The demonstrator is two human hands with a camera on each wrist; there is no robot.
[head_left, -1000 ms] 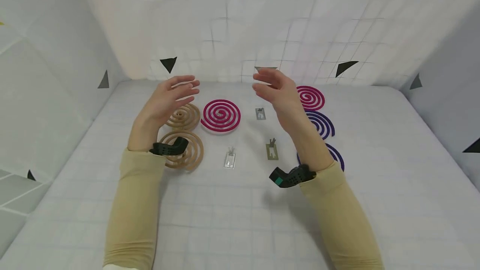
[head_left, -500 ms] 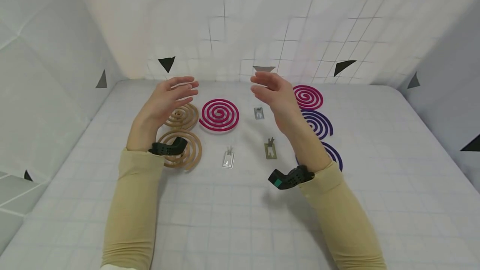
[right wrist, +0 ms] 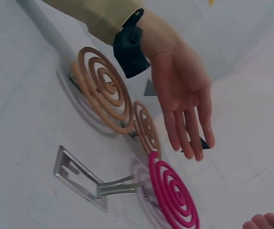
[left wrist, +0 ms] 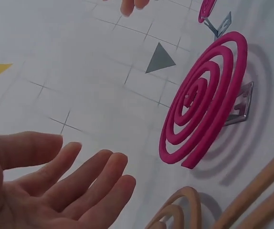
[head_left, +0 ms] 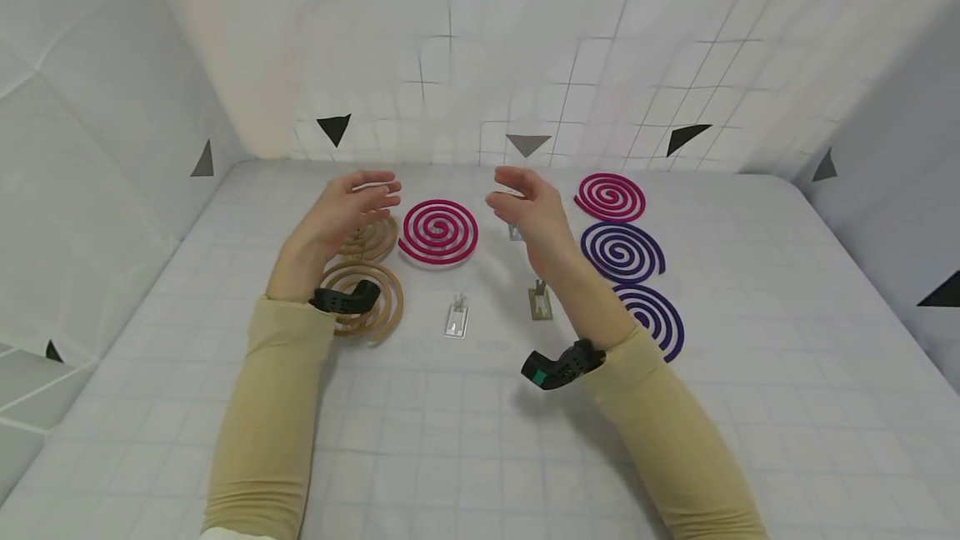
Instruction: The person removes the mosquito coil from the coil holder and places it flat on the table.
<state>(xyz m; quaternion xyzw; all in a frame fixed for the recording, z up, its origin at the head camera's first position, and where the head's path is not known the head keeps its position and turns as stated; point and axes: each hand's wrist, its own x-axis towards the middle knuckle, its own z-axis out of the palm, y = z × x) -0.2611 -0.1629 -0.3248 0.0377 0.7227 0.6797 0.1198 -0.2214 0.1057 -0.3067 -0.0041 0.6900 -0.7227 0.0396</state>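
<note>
My left hand (head_left: 339, 211) hovers with relaxed fingers over the back tan mosquito coil (head_left: 369, 238), holding nothing. Nearer me lies a second tan coil (head_left: 386, 294), partly behind my wrist. My right hand (head_left: 534, 215), fingers loosely bent and holding nothing, overlaps a small metal coil stand (head_left: 514, 233) in the head view. Between the hands a magenta coil (head_left: 439, 232) sits raised on a metal stand (left wrist: 244, 102). Two more bare stands, a silver one (head_left: 456, 320) and a brass-toned one (head_left: 540, 303), lie nearer me with their prongs up.
On the right, another magenta coil (head_left: 611, 197) and two dark blue coils, one in the middle (head_left: 622, 252) and one nearer (head_left: 652, 319), form a column beside my right forearm. A white gridded wall (head_left: 465, 57) rises behind the table (head_left: 465, 440).
Both hands have lowered slightly toward me and drawn a little closer together, the right one moving more. More of the blue coils shows now. The coils and stands have stayed in place.
</note>
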